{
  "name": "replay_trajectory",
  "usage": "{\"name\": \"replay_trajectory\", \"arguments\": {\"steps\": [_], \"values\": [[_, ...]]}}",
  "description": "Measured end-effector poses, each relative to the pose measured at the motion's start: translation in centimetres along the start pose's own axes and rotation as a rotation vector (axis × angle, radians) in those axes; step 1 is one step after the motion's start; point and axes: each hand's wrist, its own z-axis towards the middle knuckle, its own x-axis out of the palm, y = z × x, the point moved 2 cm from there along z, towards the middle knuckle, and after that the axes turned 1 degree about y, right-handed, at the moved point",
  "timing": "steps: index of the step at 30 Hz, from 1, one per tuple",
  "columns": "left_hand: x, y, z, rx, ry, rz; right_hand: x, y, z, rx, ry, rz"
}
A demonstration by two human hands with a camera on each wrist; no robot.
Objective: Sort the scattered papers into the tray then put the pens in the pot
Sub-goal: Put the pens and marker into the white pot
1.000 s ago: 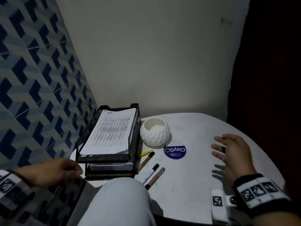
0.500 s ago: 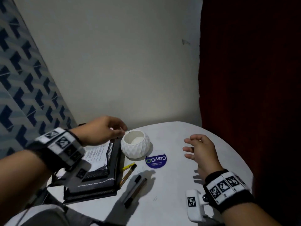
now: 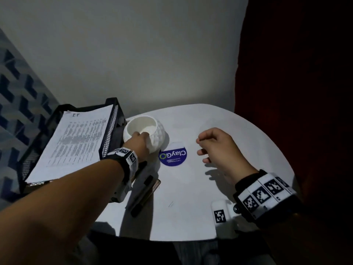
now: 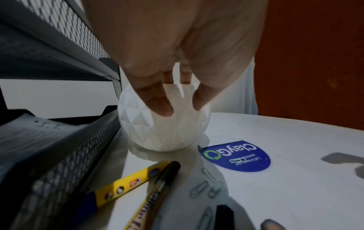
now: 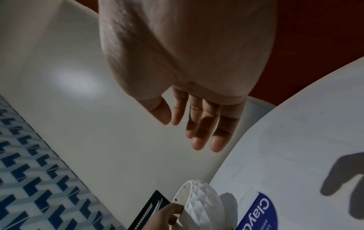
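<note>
A round white table (image 3: 191, 207) carries everything, and the white faceted pot (image 3: 152, 134) serves as the landmark. Just left of the pot stands a black mesh tray (image 3: 112, 131) of two tiers, a stack of printed papers (image 3: 76, 142) lying in the upper one. Just right and in front of the pot, a round blue sticker (image 3: 172, 154) is stuck flat to the table. In front of the pot, beside the tray, lie the pens (image 4: 157, 191): the left wrist view shows a yellow one, a gold-barrelled marker and a black cap, and the head view shows a further dark marker, so perhaps four, though the forearm hides part of the group. Three or four paper clips (image 4: 206, 185) are scattered among them.

The left hand (image 3: 138, 143) grips the pot's near rim, thumb outside and fingers curled over the edge. The right hand (image 3: 219, 150) hovers well to the right of the pot, loosely curled, holding nothing.
</note>
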Motion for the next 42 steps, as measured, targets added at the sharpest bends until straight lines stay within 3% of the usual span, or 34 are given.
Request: {"name": "replay_trajectory", "arguments": {"steps": [3, 10, 13, 16, 18, 20, 23, 25, 29, 34, 38, 42], "values": [[-0.3, -0.2, -1.0, 0.055, -0.09, -0.002, 0.1, -0.2, 0.3, -0.044, 0.016, -0.109], [-5.1, -4.3, -8.3, 0.488, -0.178, -0.11, 0.6, 0.1, -0.5, -0.275, 0.165, -0.529], [-6.4, -5.5, -11.6, 0.619, -0.223, -0.222, 1.0, 0.1, -1.3, -0.344, 0.105, -0.674], [-6.2, -5.3, -13.6, 0.665, -0.333, -0.24, 1.0, -0.4, -1.9, -0.345, 0.017, -0.707], [-6.1, -4.8, -14.0, 0.619, -0.411, -0.32, 0.8, -1.1, -2.0, -0.296, -0.047, -0.696], [-5.2, -3.6, -13.6, 0.468, -0.426, -0.408, 0.4, -1.5, -2.1, -0.28, -0.095, -0.676], [-1.8, -0.8, -12.6, 0.217, -0.174, -0.231, 0.5, -1.9, -2.2, -0.282, -0.107, -0.658], [1.1, 0.4, -12.4, 0.154, 0.026, -0.066, 0.8, -2.1, -2.5, -0.273, -0.086, -0.672], [4.9, 1.8, -12.0, 0.025, 0.099, -0.001, 1.7, -2.7, -3.0, -0.304, -0.041, -0.725], [6.2, 1.2, -11.7, 0.101, 0.204, 0.134, 2.0, -2.8, -2.6, -0.347, -0.011, -0.724], [8.7, 2.9, -9.4, 0.06, 0.302, 0.163, 2.0, -2.8, -1.9, -0.349, 0.003, -0.724], [9.1, 3.3, -9.1, -0.002, 0.291, 0.111, 2.0, -2.8, -1.7, -0.337, 0.022, -0.716]]}}
